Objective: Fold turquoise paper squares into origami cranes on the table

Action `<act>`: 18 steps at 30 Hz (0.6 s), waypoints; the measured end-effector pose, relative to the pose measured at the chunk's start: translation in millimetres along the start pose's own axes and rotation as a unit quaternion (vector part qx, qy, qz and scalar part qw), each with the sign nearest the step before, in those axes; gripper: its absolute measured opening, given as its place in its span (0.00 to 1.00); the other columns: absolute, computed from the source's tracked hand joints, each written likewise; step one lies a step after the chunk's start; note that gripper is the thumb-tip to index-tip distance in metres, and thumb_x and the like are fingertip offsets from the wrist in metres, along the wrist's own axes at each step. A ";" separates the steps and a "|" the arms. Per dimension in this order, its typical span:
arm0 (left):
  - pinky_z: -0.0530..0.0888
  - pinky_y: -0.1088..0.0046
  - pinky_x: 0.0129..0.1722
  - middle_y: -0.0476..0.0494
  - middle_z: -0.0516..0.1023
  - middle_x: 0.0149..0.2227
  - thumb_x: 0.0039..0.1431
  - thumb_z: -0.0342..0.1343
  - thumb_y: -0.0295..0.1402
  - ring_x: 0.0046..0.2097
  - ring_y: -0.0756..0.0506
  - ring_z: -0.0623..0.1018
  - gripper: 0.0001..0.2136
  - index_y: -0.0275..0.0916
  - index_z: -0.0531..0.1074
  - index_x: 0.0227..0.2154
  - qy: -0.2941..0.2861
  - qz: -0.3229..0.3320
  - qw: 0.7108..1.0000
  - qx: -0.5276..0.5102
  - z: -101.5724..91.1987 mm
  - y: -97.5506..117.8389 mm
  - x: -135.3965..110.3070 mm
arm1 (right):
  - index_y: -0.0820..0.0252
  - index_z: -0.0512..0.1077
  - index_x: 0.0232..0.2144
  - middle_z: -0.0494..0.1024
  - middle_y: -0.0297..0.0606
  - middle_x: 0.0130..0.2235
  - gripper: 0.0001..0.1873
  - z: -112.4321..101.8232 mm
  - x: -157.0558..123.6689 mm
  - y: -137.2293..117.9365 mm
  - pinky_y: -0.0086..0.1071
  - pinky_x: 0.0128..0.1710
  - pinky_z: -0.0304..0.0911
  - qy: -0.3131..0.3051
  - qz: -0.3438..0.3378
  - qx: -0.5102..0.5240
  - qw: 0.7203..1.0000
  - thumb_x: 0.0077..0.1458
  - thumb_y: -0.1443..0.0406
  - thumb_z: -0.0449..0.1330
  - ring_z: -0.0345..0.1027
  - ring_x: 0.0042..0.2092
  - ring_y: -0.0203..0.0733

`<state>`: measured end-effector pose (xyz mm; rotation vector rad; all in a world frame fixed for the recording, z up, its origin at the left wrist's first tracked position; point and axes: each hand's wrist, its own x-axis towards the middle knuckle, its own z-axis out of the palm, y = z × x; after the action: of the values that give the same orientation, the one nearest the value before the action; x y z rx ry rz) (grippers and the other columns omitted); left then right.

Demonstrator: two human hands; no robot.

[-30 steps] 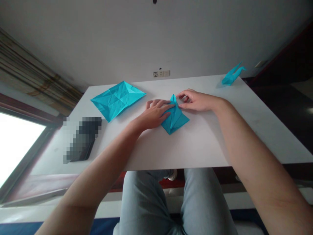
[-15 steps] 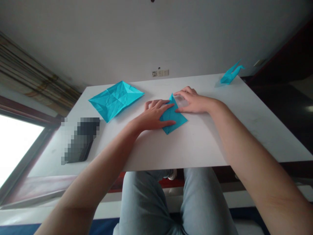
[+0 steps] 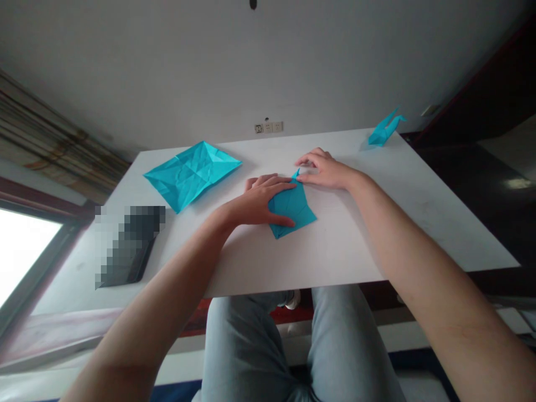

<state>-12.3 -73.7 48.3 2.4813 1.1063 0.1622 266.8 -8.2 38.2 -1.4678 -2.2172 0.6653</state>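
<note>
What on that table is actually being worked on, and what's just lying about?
Being worked on: the folded turquoise paper, pressed by the left hand, with the right hand at its tip.

Lying about: a creased, opened turquoise sheet; a turquoise paper crane; a pixelated dark object.

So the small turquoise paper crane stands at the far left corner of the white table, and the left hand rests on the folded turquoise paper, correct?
Not the far left corner: the head view shows the small turquoise paper crane at the far right corner of the white table. The left hand does rest on the folded turquoise paper.
</note>
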 end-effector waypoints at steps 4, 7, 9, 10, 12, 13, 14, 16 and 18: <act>0.50 0.34 0.82 0.33 0.65 0.81 0.52 0.76 0.66 0.82 0.22 0.59 0.58 0.51 0.62 0.82 0.005 0.016 1.000 0.004 3.1 0.0 0.0 | 0.53 0.80 0.56 0.85 0.41 0.48 0.20 -3.7 0.8 -1.7 0.47 0.58 0.78 -0.033 0.013 0.106 0.994 0.62 0.61 0.73 0.81 0.49 0.53; 0.49 0.34 0.82 0.29 0.63 0.81 0.49 0.75 0.69 0.82 0.21 0.58 0.63 0.46 0.60 0.82 0.001 0.031 0.999 0.017 7.0 0.7 -0.5 | 0.52 0.80 0.53 0.87 0.38 0.41 0.13 -4.7 0.8 -4.4 0.46 0.54 0.78 -0.047 0.022 0.145 0.988 0.67 0.63 0.68 0.81 0.45 0.51; 0.48 0.34 0.83 0.28 0.61 0.81 0.49 0.74 0.70 0.82 0.20 0.57 0.63 0.45 0.59 0.83 0.003 0.042 0.999 0.025 8.9 1.7 -1.1 | 0.51 0.80 0.51 0.88 0.38 0.43 0.10 -4.5 0.9 -6.4 0.45 0.54 0.77 -0.054 0.023 0.159 0.986 0.69 0.63 0.67 0.82 0.45 0.51; 0.48 0.34 0.83 0.27 0.61 0.82 0.50 0.74 0.70 0.82 0.20 0.57 0.64 0.45 0.57 0.83 0.006 0.046 0.999 0.027 9.5 2.2 -1.4 | 0.51 0.80 0.52 0.89 0.39 0.44 0.10 -4.6 0.9 -7.3 0.45 0.54 0.78 -0.059 0.024 0.164 0.984 0.69 0.63 0.67 0.82 0.46 0.51; 0.49 0.33 0.82 0.27 0.59 0.82 0.50 0.74 0.71 0.82 0.20 0.57 0.66 0.46 0.53 0.85 0.011 0.051 0.998 0.026 10.3 3.5 -2.1 | 0.50 0.80 0.52 0.90 0.39 0.45 0.11 -5.5 0.4 -9.0 0.44 0.54 0.78 -0.061 0.027 0.157 0.985 0.69 0.62 0.67 0.83 0.48 0.51; 0.50 0.32 0.82 0.27 0.59 0.82 0.49 0.74 0.71 0.82 0.20 0.57 0.67 0.47 0.51 0.85 0.012 0.053 0.998 0.025 10.7 4.3 -2.4 | 0.50 0.80 0.53 0.90 0.40 0.47 0.12 -6.4 -0.2 -10.0 0.43 0.53 0.78 -0.054 0.029 0.140 0.988 0.68 0.62 0.67 0.83 0.49 0.52; 0.50 0.31 0.81 0.27 0.59 0.82 0.49 0.74 0.71 0.81 0.20 0.57 0.68 0.48 0.50 0.85 0.015 0.054 0.998 0.023 11.3 5.3 -2.7 | 0.51 0.80 0.53 0.90 0.40 0.48 0.14 -7.7 -1.0 -11.1 0.43 0.53 0.77 -0.043 0.031 0.115 0.992 0.67 0.62 0.68 0.83 0.49 0.52; 0.52 0.32 0.81 0.26 0.60 0.81 0.50 0.74 0.71 0.81 0.21 0.59 0.67 0.48 0.51 0.85 0.020 0.058 0.998 0.022 13.8 8.0 -3.1 | 0.52 0.80 0.55 0.90 0.40 0.49 0.17 -10.4 -3.2 -13.9 0.42 0.51 0.76 -0.034 0.039 0.064 0.997 0.64 0.62 0.70 0.83 0.49 0.53; 0.52 0.34 0.82 0.24 0.62 0.79 0.53 0.73 0.71 0.81 0.21 0.60 0.63 0.45 0.55 0.83 0.028 0.057 0.998 0.028 17.7 11.8 -3.5 | 0.53 0.79 0.57 0.90 0.39 0.45 0.20 -11.8 -5.5 -17.8 0.41 0.48 0.74 -0.050 0.046 0.032 0.997 0.63 0.63 0.70 0.83 0.46 0.52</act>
<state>-1.8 -89.0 37.5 2.6054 1.0040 0.2401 262.3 -17.4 57.9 -1.5426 -2.1905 0.8482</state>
